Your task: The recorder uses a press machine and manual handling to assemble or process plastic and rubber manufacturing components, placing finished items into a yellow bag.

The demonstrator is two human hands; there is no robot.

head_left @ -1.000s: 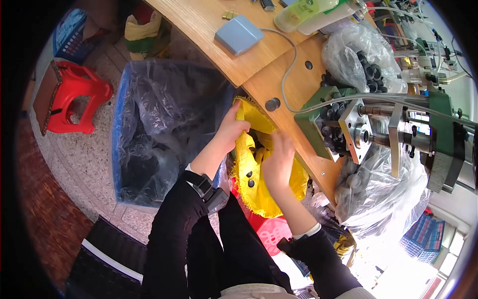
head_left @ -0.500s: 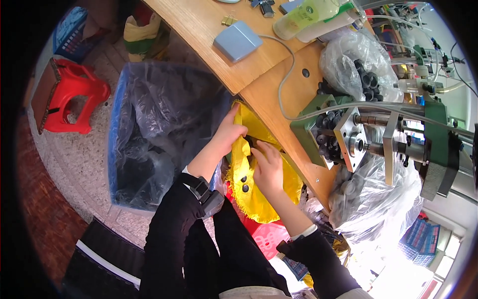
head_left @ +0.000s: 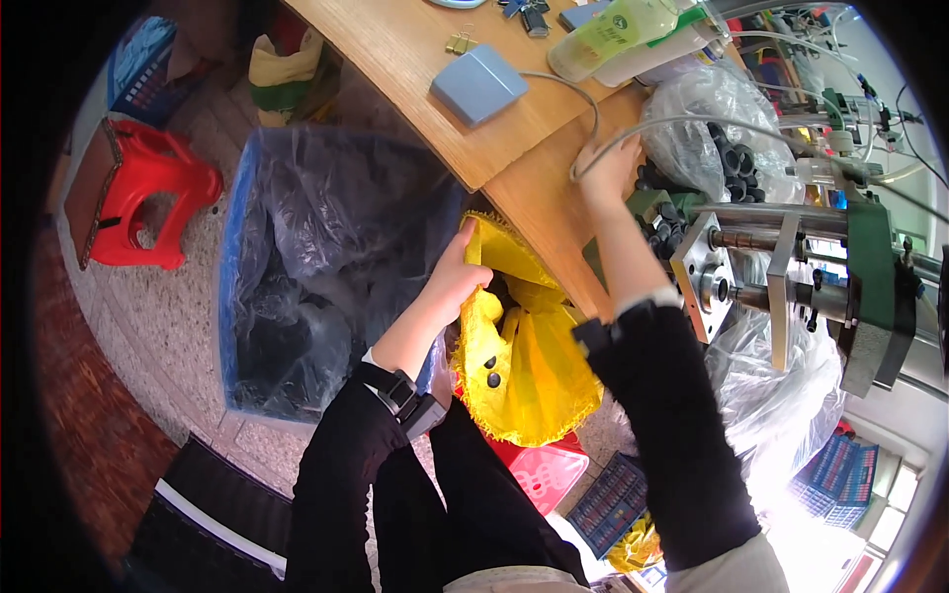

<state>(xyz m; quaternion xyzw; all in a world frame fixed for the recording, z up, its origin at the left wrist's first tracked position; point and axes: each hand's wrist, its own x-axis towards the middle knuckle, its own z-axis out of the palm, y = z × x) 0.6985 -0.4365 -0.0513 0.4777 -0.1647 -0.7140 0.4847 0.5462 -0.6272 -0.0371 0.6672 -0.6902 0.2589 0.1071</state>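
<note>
My left hand (head_left: 461,272) grips the rim of a yellow woven bag (head_left: 544,381), which sags below the table's edge with its mouth partly open. Two small black round pieces (head_left: 493,380) lie on the bag's near side. My right hand (head_left: 611,168) is down on the wooden tabletop, beside a pile of black round parts (head_left: 664,229). A grey cable (head_left: 682,121) crosses in front of its fingers, so whether they hold anything is hidden.
A machine with a metal plate (head_left: 704,272) and rods stands right of my right forearm. Clear plastic bags (head_left: 781,371) flank it. On the table (head_left: 504,148) sit a blue-grey box (head_left: 479,85) and bottles (head_left: 613,35). Left are a lined bin (head_left: 237,296) and a red stool (head_left: 163,188).
My right hand has left the yellow bag and reached up and right onto the table, over where a black disc lay. The cable has shifted. My left hand stays on the bag's rim.
</note>
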